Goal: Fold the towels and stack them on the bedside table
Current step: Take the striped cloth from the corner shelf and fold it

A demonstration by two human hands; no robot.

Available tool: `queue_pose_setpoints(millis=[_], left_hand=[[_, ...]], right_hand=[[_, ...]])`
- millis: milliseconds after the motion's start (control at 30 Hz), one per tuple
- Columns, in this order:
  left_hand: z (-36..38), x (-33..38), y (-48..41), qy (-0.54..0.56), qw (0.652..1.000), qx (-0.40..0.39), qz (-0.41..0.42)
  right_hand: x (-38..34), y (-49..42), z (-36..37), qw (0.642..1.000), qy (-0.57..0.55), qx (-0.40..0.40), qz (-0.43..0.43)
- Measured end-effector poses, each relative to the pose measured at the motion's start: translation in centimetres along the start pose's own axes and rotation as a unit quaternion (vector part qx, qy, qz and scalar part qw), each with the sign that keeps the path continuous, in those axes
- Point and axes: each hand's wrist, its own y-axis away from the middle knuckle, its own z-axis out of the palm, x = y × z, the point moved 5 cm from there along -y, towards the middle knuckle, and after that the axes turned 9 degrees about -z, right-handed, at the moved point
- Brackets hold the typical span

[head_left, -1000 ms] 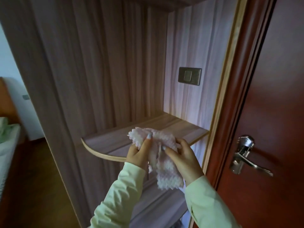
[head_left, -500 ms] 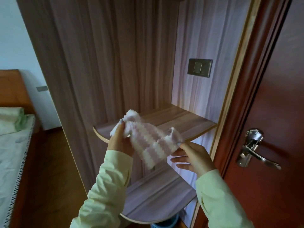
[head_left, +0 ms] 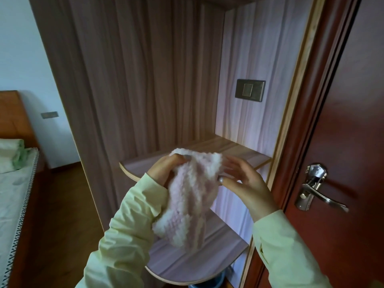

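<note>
A small fluffy towel [head_left: 187, 196] with pale pink and white stripes hangs in the air in front of a wooden corner shelf [head_left: 234, 150]. My left hand [head_left: 164, 169] grips its upper left edge, fingers curled round the cloth. My right hand [head_left: 243, 181] is at the towel's upper right edge, thumb and fingertips on the cloth, the fingers fairly straight. The towel's lower part droops down over my left sleeve. Both sleeves are light yellow-green.
A second, lower rounded shelf [head_left: 187, 265] sits beneath the towel. To the right stands a red-brown door [head_left: 353, 142] with a metal lever handle [head_left: 318, 190]. A wall switch [head_left: 250, 90] is on the alcove's right wall. A bed [head_left: 14, 194] with green bedding lies at left.
The towel was bunched between both hands, then spread out sideways. Now my hands have come closer together again and the towel hangs lower, folded over.
</note>
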Motion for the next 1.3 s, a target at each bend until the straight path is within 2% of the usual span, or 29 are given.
queue_pose_setpoints(millis=[167, 233, 300, 367, 433, 567, 700, 800, 867, 967, 1067, 1133, 1200, 1300], left_hand=[[-0.3, -0.9, 0.2, -0.014, 1.0, -0.021, 0.003], [-0.6, -0.7, 0.7, -0.006, 0.999, -0.036, 0.016], [-1.3, -0.8, 0.7, -0.02, 0.999, -0.014, 0.022], [-2.3, -1.0, 0.8, -0.044, 0.998, 0.019, 0.026], [-3.0, -1.5, 1.1, -0.047, 0.998, 0.047, 0.022], [-5.4, -3.1, 1.3, -0.084, 0.984, 0.157, 0.015], [-6.0, -4.1, 2.0, -0.081, 0.971, 0.222, 0.032], [-6.3, -5.5, 2.3, 0.013, 0.966, 0.258, 0.022], [-6.2, -6.5, 2.1, 0.115, 0.963, 0.242, 0.005], [-4.3, -8.0, 1.9, 0.191, 0.964, 0.152, -0.106], [-2.5, -9.9, 1.3, 0.122, 0.968, 0.067, -0.208], [-1.6, -11.2, 1.0, 0.077, 0.965, 0.032, -0.247], [-0.8, -11.7, 1.4, 0.037, 0.967, -0.003, -0.252], [-0.8, -11.5, 1.5, 0.08, 0.982, -0.022, -0.17]], right_hand=[[-0.4, 0.7, 1.9, 0.994, -0.039, -0.1, -0.01], [-0.5, 0.9, 2.1, 0.993, -0.003, -0.116, -0.014], [-0.7, 1.1, 2.3, 0.992, 0.04, -0.123, -0.006], [-1.1, 1.3, 2.4, 0.992, 0.022, -0.121, -0.002], [-1.7, 1.3, 2.5, 0.994, -0.001, -0.111, -0.008], [-2.5, 0.9, 2.0, 0.998, 0.006, -0.055, -0.039], [-2.8, 0.9, 1.3, 0.997, -0.072, 0.024, -0.026], [-2.7, 0.9, 0.4, 0.989, -0.126, 0.065, -0.04], [-2.9, 1.0, 0.1, 0.984, -0.146, 0.093, -0.05], [-3.2, 1.0, -0.5, 0.97, -0.197, 0.135, -0.052], [-3.1, 1.1, -1.1, 0.956, -0.226, 0.177, -0.058], [-2.8, 1.1, -1.4, 0.952, -0.226, 0.2, -0.053], [-2.7, 1.2, -1.6, 0.95, -0.226, 0.208, -0.054], [-2.7, 1.3, -1.7, 0.949, -0.23, 0.205, -0.059]])
